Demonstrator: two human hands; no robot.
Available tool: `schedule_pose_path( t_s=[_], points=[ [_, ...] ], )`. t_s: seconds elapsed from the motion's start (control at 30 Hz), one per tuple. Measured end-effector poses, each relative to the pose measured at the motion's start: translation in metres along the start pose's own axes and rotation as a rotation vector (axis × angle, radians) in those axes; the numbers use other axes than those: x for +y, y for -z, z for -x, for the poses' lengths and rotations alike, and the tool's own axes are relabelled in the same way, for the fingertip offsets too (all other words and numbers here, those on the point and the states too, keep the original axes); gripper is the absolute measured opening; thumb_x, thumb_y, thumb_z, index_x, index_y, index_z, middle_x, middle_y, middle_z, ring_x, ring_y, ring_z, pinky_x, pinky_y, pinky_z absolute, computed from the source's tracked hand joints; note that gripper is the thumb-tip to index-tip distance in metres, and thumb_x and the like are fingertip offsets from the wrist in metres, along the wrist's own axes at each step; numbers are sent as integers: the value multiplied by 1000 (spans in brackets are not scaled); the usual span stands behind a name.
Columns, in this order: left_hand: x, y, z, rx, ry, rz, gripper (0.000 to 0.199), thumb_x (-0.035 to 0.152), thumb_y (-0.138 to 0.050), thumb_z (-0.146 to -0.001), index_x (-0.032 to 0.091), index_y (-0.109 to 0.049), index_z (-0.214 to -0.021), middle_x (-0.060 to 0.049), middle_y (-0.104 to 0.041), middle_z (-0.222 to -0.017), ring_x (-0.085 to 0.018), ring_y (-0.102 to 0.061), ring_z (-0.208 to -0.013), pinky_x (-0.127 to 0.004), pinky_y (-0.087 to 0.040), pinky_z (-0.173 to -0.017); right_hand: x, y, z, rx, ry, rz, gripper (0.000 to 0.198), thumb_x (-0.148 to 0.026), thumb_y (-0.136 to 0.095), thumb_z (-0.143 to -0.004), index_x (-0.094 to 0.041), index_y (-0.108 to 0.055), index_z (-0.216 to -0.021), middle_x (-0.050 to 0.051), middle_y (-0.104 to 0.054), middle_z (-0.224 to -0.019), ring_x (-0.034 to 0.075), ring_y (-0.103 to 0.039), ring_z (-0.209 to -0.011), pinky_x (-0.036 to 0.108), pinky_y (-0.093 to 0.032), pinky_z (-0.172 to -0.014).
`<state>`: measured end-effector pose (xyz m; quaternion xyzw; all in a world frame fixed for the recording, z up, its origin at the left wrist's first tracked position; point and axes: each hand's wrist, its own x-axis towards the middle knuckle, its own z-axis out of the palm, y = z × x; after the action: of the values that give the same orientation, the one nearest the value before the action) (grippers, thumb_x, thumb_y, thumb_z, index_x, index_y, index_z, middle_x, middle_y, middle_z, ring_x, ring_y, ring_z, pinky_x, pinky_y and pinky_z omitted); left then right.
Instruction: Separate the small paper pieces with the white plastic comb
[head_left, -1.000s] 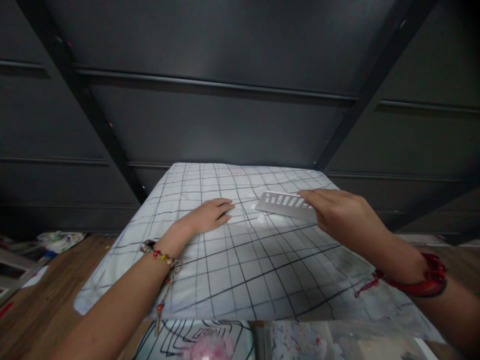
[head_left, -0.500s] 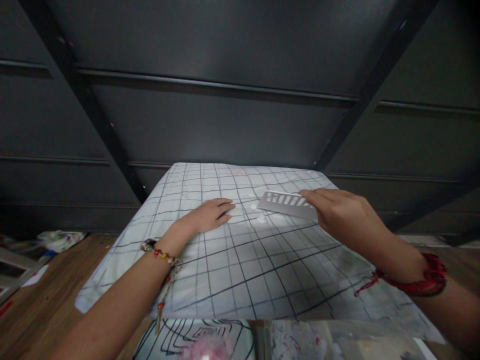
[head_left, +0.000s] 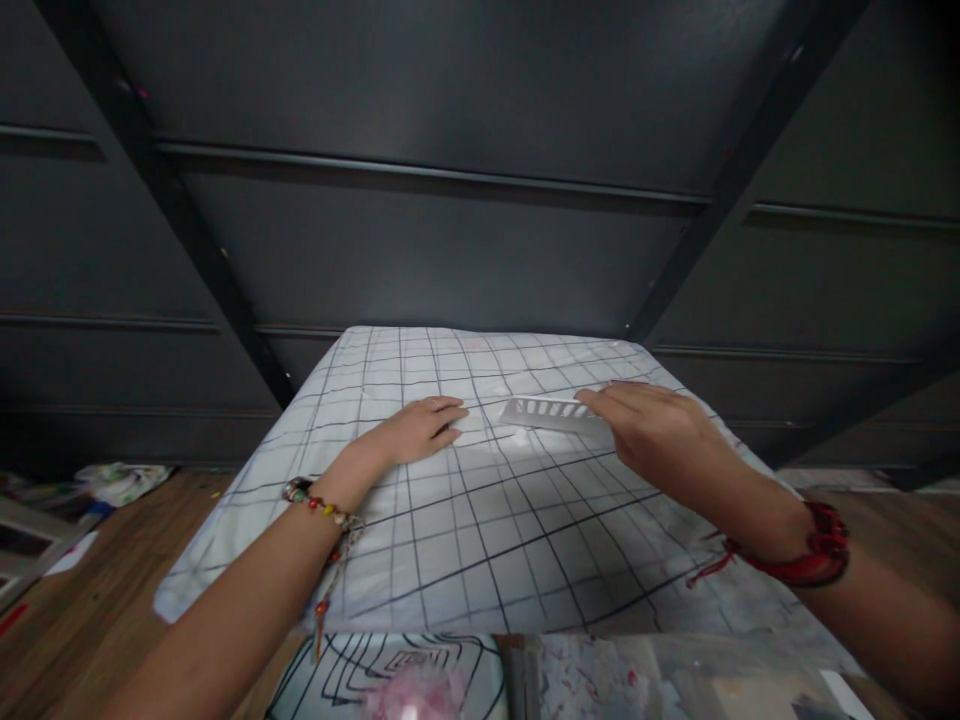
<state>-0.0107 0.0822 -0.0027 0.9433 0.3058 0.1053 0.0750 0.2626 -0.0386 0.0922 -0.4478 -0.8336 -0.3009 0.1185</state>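
Note:
A white slotted plastic piece (head_left: 551, 413), like a shallow tray with a row of openings, is tilted just over the checked cloth. My right hand (head_left: 656, 425) pinches its right end between thumb and fingers; a red cord bracelet is on that wrist. Some of the piece is hidden behind those fingers. Palm down on the cloth (head_left: 480, 520), my left hand (head_left: 420, 430) lies with its fingers stretched out, holding nothing. Its fingertips are a short gap to the left of the white piece. A beaded bracelet (head_left: 326, 512) hangs from the left wrist.
Dark panels (head_left: 442, 250) with metal strips rise behind the cloth-covered table. At the near edge are a patterned round surface (head_left: 337, 680) with a pink fluffy thing (head_left: 416, 692) and clear plastic packages (head_left: 600, 680). A crumpled bag (head_left: 124, 482) lies on the floor at left.
My right hand has moved a little to the left, bringing the white slotted piece closer to my left hand and tilting it flatter. My left hand has stayed in place.

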Motion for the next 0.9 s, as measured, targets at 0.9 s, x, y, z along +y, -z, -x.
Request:
schedule_pose_path(
  t_s=[0.9],
  points=[
    [23, 14, 51, -231, 46, -69, 61, 55, -33, -95, 20, -25, -145, -11, -17, -152, -28, -14, -139, -44, -16, -111, -24, 13, 31, -57, -95, -202, 41, 4, -36, -73, -12, -61, -101, 8, -69, -86, 17, -65, -77, 29, -51, -69]
  ],
)
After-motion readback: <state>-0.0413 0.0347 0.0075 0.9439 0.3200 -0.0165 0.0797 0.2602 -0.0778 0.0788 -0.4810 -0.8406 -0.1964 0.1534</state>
